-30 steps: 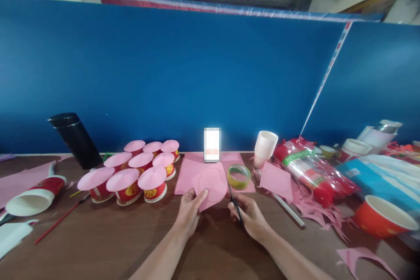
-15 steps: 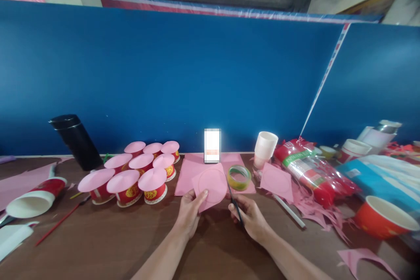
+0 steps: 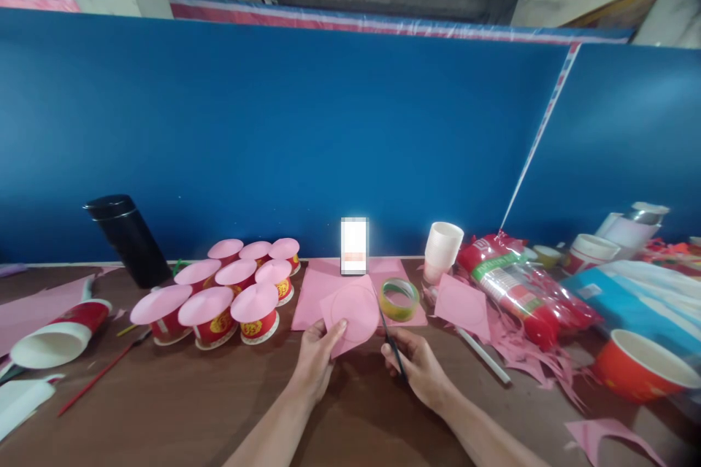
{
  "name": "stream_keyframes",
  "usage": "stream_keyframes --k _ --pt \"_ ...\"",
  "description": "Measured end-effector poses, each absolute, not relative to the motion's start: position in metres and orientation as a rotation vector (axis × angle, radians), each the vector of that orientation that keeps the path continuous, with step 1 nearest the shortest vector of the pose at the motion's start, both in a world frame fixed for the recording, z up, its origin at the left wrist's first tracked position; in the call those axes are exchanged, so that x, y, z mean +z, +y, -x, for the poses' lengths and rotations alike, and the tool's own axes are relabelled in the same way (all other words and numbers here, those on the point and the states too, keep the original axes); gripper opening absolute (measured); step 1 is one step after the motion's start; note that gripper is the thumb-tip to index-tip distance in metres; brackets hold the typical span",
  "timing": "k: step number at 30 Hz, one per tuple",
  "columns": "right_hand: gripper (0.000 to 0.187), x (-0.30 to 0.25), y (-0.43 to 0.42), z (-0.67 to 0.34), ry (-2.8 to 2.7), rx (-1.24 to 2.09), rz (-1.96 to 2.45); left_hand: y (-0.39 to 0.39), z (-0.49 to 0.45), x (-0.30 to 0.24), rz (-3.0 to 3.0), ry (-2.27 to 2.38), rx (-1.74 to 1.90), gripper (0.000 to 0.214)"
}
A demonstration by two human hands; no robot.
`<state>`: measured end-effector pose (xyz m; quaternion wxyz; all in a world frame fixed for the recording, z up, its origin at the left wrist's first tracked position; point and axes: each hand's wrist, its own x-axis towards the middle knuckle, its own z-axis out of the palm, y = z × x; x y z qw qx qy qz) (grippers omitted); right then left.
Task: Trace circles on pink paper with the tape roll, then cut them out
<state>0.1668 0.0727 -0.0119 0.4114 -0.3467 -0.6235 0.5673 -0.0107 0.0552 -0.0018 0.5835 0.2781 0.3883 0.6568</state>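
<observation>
My left hand [image 3: 318, 354] pinches a piece of pink paper [image 3: 353, 314] between thumb and fingers. A circle is drawn on this paper; its right edge is cut round, while its left and lower corners stay straight. In my right hand [image 3: 413, 357] is a pair of dark scissors [image 3: 393, 343], seen nearly edge-on, blades pointing up and away beside the paper's right edge. How far the blades are parted does not show. Behind the paper lie a pink sheet stack [image 3: 318, 284] and a roll of tape [image 3: 399, 299].
On the left stand several red paper cups topped with pink discs [image 3: 206, 306] and a black flask [image 3: 128, 241]. To the right are stacked white cups [image 3: 443, 248], a marked pink square [image 3: 461, 309], pink scraps [image 3: 520, 350], a red bag [image 3: 509, 277] and an orange cup [image 3: 629, 372].
The whole view has shifted slightly, with things sitting a little lower in it. Both hands keep nearly the same pose, and the paper and scissors have barely moved.
</observation>
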Motion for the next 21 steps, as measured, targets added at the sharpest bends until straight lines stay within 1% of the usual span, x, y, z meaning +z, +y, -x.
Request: stream_keyframes --k 8,15,21 --pt "0.029 -0.0137 0.0746 -0.1679 -1.584 1.420 0.854 0.0545 0.0086 0.0030 -0.640 0.913 1.534 0.035" --pt "0.030 -0.0151 0.0745 -0.1680 -1.570 1.427 0.853 0.0527 0.0089 0.0037 -0.663 0.929 1.520 0.034" --pt "0.025 -0.0112 0.0730 -0.1678 -1.595 1.404 0.859 0.0546 0.0108 -0.0008 -0.657 0.917 1.517 0.032"
